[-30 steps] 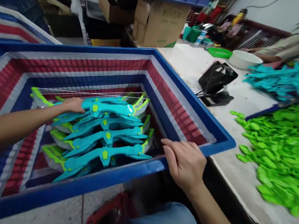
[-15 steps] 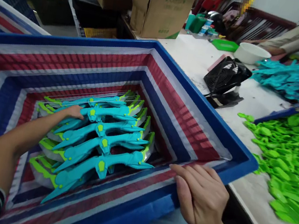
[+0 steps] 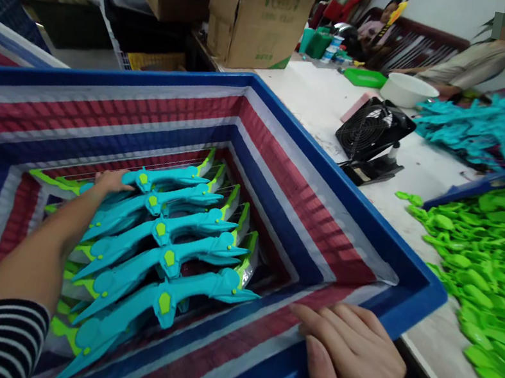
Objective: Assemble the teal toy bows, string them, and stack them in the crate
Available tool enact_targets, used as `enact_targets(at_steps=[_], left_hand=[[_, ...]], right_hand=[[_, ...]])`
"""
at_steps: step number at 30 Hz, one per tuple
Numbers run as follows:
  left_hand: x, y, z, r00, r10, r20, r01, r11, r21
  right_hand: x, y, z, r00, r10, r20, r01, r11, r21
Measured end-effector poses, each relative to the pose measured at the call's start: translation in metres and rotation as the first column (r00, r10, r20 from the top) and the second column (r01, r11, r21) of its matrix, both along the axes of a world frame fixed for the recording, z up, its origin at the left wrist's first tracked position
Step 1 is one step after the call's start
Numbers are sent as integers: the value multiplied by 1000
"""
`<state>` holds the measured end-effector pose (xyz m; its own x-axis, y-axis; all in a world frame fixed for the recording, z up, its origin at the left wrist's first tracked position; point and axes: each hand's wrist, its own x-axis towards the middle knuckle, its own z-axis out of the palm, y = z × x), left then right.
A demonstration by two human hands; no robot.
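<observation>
Several turquoise toy bows (image 3: pixel 169 259) with lime-green limbs and pentagon badges lie in a row inside a blue crate (image 3: pixel 415 289) lined with striped red, white and blue sheeting. My left hand (image 3: pixel 112 180) reaches deep into the crate and is closed round the farthest toy bow (image 3: pixel 164 177), near the left part of its turquoise grip; its fingertips are partly hidden. Thin strings run behind that bow. At the crate's near right side, my right hand (image 3: pixel 353 363) is bent over the lined rim, fingers together and thumb on the outer side.
Right of the crate, a white table (image 3: pixel 316 106) bears a black fan (image 3: pixel 375 129), a white bowl (image 3: pixel 409 91), turquoise parts (image 3: pixel 472 130) and a heap of green parts (image 3: pixel 487 269). A cardboard box (image 3: pixel 260 21) stands behind the crate. Two people are at the back.
My left hand has moved left and slightly away from me, and the farthest bow now sits higher and farther left. The right hand stays at the rim while the view shifts a little.
</observation>
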<state>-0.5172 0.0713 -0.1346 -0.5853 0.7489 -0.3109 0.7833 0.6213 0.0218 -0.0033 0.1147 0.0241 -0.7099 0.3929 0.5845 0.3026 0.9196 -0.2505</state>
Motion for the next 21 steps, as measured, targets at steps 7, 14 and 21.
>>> enact_targets(at_steps=[7, 14, 21], left_hand=[[20, -5, -14, 986, 121, -112, -123, 992, -11], [56, -59, -20, 986, -164, -16, 163, 985, -60], [65, -80, 3, 969, -243, -42, 242, 970, -30]], right_hand=[[1, 2, 1, 1000, 9, 11, -9, 1000, 0], [1, -2, 5, 999, 18, 33, -17, 1000, -4], [-12, -1, 4, 996, -79, 29, 76, 992, 98]])
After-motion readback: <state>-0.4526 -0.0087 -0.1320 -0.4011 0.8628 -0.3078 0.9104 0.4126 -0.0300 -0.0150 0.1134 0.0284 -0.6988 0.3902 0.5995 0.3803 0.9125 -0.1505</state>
